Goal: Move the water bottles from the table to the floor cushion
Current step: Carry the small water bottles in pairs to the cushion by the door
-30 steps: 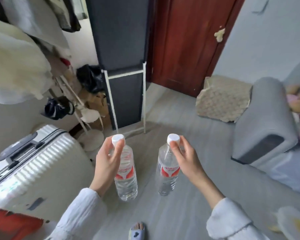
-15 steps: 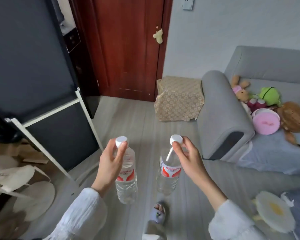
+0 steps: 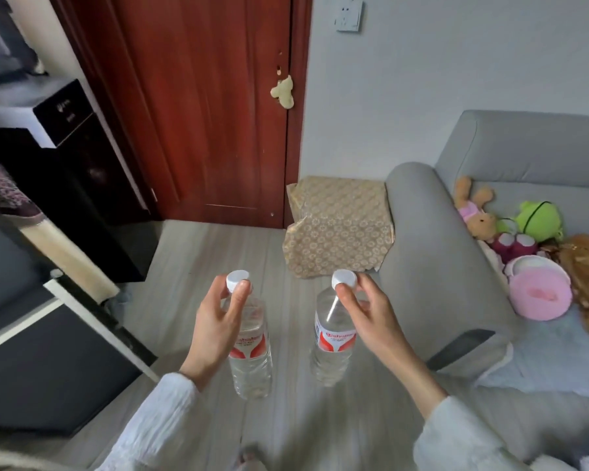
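I carry two clear water bottles with white caps and red-and-white labels, hanging upright above the grey plank floor. My left hand (image 3: 218, 321) pinches the neck of the left bottle (image 3: 250, 362) just under its cap. My right hand (image 3: 368, 317) grips the right bottle (image 3: 332, 345) at its cap. A tan patterned floor cushion (image 3: 340, 229) leans on the floor ahead, between the red door and the sofa arm. The table is out of view.
A grey sofa (image 3: 432, 266) fills the right side, with plush toys (image 3: 524, 232) and a pink round case (image 3: 541, 294) on its seat. A red wooden door (image 3: 211, 113) stands ahead. A black cabinet (image 3: 82, 185) and a dark panel with a white frame (image 3: 65, 334) crowd the left.
The view has swung right and moved forward: the suitcase and clutter left the frame, and the cushion and sofa came closer. Both hands kept hold of their bottles.
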A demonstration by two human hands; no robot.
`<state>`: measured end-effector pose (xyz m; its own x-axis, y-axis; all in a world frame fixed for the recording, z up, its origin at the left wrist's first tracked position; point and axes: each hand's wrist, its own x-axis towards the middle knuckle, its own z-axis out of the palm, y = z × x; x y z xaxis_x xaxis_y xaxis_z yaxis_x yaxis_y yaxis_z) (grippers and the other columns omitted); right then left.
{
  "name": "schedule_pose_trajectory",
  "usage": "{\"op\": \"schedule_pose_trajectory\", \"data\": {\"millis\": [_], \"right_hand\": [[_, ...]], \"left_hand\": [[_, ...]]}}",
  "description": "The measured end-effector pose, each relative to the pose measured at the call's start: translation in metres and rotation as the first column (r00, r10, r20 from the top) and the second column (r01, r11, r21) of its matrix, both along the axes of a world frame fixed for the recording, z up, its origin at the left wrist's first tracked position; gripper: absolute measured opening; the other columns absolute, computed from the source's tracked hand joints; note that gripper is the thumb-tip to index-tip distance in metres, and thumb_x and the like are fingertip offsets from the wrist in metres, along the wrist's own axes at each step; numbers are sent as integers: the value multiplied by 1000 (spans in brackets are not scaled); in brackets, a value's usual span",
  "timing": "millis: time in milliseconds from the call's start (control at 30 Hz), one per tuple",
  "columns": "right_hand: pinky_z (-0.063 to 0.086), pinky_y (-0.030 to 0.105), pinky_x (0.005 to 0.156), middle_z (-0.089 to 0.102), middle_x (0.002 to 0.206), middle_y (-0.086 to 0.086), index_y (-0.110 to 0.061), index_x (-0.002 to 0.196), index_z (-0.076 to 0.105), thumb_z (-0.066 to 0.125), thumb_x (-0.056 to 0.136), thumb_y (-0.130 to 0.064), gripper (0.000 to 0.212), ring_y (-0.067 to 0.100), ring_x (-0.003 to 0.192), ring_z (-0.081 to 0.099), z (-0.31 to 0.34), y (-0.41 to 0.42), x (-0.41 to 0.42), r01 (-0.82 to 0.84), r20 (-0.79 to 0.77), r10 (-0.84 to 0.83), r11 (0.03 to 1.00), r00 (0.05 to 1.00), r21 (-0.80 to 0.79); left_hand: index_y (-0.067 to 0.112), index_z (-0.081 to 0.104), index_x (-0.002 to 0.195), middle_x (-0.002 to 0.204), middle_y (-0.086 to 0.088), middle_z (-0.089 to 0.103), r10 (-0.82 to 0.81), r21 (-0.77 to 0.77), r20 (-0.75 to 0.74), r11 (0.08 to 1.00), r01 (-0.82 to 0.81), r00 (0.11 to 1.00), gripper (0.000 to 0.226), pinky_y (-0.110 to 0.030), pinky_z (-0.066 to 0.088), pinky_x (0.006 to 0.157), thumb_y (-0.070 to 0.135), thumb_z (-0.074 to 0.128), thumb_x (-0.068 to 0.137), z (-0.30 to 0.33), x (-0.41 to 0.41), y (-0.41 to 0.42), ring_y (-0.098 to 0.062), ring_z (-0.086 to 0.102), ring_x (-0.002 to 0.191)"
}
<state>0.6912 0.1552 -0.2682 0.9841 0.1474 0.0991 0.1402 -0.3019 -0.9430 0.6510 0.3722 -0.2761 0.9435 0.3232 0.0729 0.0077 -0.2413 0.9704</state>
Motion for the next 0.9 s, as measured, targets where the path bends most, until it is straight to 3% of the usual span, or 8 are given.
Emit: {"op": "schedule_pose_trajectory", "data": {"millis": [133, 200, 400, 567, 700, 900], "right_hand": [[50, 22, 81, 65, 95, -9, -28, 95, 58, 52, 83, -39, 17, 5, 92, 62, -11, 8, 82, 6, -29, -5, 1000, 1000, 23], [49, 16, 80, 66, 94, -13, -32, 93, 57, 53, 84, -37, 12, 0, 92, 61, -17, 15, 127, 7, -32, -6, 1000, 999, 19], [46, 10, 72, 66, 92, -6, -20, 98, 59, 52, 89, -22, 11, 0, 86, 61, -18, 35, 262, 109, -36, -108, 994, 993, 9], [47, 9, 70, 65, 90, -8, -24, 95, 58, 53, 88, -20, 9, -6, 82, 61, -12, 43, 358, 156, -25, -156, 987, 988, 24], [51, 24, 80, 65, 98, -1, -20, 100, 58, 56, 87, -23, 13, 11, 94, 62, -20, 37, 435, 155, -43, -156, 988, 987, -27], [51, 46, 86, 63, 100, 0, -18, 100, 58, 61, 84, -22, 17, 14, 99, 60, -46, 10, 564, 70, -54, -77, 991, 996, -117]], "left_hand": [[25, 56, 85, 84, -1, 64, -31, 8, -1, 999, 31, 1000, 31, -27, 50, 71, 54, 43, 80, -10, 92, 8, -19, 63, 85], [25, 56, 87, 85, -1, 65, -41, -3, -10, 999, 41, 999, 30, -27, 50, 70, 52, 44, 81, -17, 141, 15, -17, 63, 86], [27, 56, 85, 84, -1, 64, -95, 36, 7, 995, 94, 995, 13, -22, 48, 70, 37, 49, 89, -19, 292, 45, -11, 61, 81], [30, 55, 87, 81, 12, 61, -183, 79, -20, 980, 185, 983, 13, -21, 44, 71, 42, 49, 87, -9, 402, 53, -1, 59, 78], [30, 54, 89, 85, 14, 61, -207, 88, -53, 974, 211, 977, 15, -21, 44, 72, 42, 48, 86, -17, 479, 49, 0, 59, 81], [37, 52, 89, 83, 16, 62, -223, 125, -114, 963, 237, 968, 16, -10, 44, 66, 50, 48, 81, -44, 594, 23, 9, 59, 79]]}}
